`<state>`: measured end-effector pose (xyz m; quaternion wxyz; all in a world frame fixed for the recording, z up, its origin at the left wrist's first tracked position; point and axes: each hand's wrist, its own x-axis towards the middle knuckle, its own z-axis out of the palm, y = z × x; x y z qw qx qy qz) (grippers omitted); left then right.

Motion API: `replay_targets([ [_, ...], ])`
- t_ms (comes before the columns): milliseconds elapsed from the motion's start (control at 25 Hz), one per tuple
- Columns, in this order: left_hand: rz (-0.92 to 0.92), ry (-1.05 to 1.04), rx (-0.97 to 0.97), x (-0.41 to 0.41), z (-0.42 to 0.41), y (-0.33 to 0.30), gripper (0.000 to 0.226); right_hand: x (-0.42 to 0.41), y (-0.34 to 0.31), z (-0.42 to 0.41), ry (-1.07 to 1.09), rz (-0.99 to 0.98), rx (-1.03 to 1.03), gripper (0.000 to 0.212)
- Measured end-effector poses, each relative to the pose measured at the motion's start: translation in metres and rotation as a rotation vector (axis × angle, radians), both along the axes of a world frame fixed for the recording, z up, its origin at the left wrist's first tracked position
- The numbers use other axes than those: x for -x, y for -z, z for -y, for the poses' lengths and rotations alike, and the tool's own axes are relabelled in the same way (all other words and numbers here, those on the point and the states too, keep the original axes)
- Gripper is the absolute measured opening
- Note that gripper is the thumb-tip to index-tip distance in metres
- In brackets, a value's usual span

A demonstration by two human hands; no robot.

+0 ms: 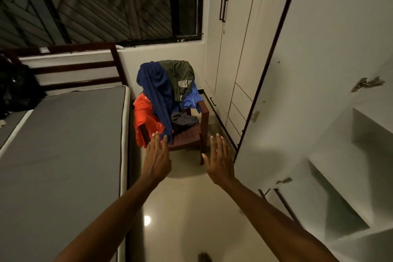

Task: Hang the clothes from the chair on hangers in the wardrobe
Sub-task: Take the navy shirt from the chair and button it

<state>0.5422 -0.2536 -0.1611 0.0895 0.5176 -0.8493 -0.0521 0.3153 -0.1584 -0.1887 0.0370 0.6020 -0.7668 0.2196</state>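
Observation:
A dark wooden chair stands in the corner under the window, piled with clothes. A dark blue garment hangs down its back, an olive-green shirt with white lettering lies beside it, a red shirt drapes over the left arm, a bright blue shirt over the right, and a dark bundle sits on the seat. My left hand and my right hand are stretched out toward the chair, fingers straight, holding nothing. The wardrobe's open door stands at the right.
A bed with a bare grey mattress fills the left side. White shelves inside the wardrobe show at the right. Closed cupboard doors line the far wall. A narrow strip of glossy floor runs between bed and wardrobe.

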Motion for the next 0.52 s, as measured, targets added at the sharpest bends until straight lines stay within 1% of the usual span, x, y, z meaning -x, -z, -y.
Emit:
replay_targets([
  [120,-0.024,-0.060,-0.007,-0.012,0.022,0.014,0.082,-0.013,0.013,0.037,-0.034,0.024,-0.025,0.073],
  [280,-0.036,-0.085,-0.054,-0.015,0.071,0.022,0.077,-0.018,0.027,0.101,-0.061,0.053,-0.039,0.071],
  [400,0.002,-0.081,-0.100,-0.013,0.120,0.039,0.084,-0.014,0.033,0.158,-0.059,0.092,-0.074,0.072],
  [520,-0.003,-0.092,-0.115,-0.014,0.172,0.042,0.091,-0.009,0.038,0.207,-0.054,0.126,-0.090,0.073],
])
